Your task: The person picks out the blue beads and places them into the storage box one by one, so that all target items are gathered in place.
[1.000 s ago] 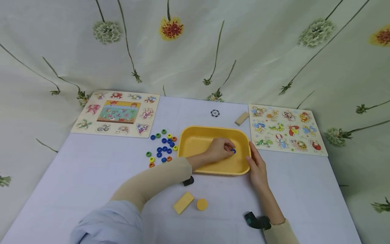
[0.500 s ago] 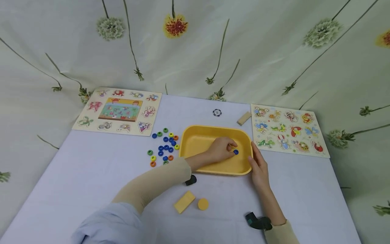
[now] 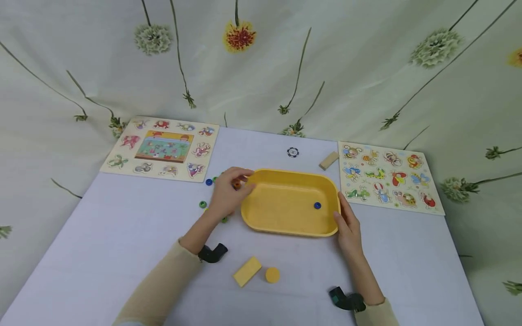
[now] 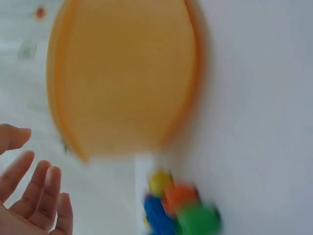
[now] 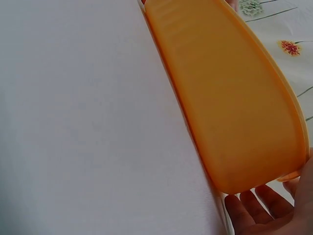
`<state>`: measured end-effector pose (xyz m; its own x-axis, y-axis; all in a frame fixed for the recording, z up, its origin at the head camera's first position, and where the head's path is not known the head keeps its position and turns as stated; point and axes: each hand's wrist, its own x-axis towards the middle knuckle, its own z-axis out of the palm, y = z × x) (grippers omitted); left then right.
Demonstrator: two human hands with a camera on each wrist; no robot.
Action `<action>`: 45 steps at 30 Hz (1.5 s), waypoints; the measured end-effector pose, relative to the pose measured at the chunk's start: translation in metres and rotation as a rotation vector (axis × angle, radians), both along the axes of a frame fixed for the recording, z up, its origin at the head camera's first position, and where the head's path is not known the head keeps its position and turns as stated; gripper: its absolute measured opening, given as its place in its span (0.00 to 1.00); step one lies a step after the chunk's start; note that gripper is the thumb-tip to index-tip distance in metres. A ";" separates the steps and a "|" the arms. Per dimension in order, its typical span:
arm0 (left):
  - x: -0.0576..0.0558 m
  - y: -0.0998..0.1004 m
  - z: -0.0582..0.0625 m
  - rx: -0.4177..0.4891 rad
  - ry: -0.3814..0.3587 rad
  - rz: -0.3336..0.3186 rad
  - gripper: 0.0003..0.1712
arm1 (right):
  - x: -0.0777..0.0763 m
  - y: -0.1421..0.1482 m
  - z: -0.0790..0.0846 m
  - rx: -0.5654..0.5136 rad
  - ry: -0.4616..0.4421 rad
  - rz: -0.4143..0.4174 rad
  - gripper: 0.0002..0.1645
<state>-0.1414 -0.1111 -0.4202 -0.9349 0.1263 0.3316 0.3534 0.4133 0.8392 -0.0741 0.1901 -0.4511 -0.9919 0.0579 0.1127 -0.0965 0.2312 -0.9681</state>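
A shallow yellow tray [image 3: 290,203] stands mid-table with one blue bead [image 3: 317,205] lying towards its right end. My right hand [image 3: 348,228] holds the tray's right end, thumb by the rim and fingers along the outer wall; in the right wrist view the fingertips [image 5: 247,208] lie against that end. My left hand [image 3: 228,192] hovers at the tray's left end, over the loose beads, and hides most of them. Its fingers [image 4: 36,188] look relaxed and hold nothing in the left wrist view. Green, blue, orange and yellow beads [image 4: 198,218] appear blurred there.
Picture puzzle boards lie at the back left [image 3: 163,147] and back right [image 3: 387,176]. A black-and-white chip [image 3: 292,152] and a wooden block [image 3: 329,160] sit behind the tray. Nearer me are another wooden block [image 3: 247,271] and a yellow disc [image 3: 272,275].
My left hand has let go of the blue bead inside the tray and moved left, out over the bead pile. The right hand stays at the tray's right end.
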 end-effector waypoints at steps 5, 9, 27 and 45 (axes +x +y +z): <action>-0.006 -0.062 -0.043 0.015 0.013 0.169 0.18 | 0.001 0.002 0.002 0.015 -0.015 -0.018 0.29; -0.007 -0.090 -0.064 -0.013 -0.007 0.194 0.21 | 0.001 0.003 0.002 0.011 -0.017 -0.028 0.29; 0.019 -0.080 -0.068 -0.184 -0.174 0.178 0.20 | 0.003 0.003 0.001 -0.010 0.003 0.002 0.29; 0.018 -0.069 -0.058 -0.170 -0.135 0.336 0.13 | 0.000 0.002 0.001 -0.024 0.003 0.018 0.29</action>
<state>-0.1235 -0.1805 -0.4777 -0.9672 -0.1514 0.2040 0.0666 0.6238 0.7788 -0.0744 0.1918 -0.4503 -0.9925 0.0433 0.1145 -0.1033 0.2057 -0.9731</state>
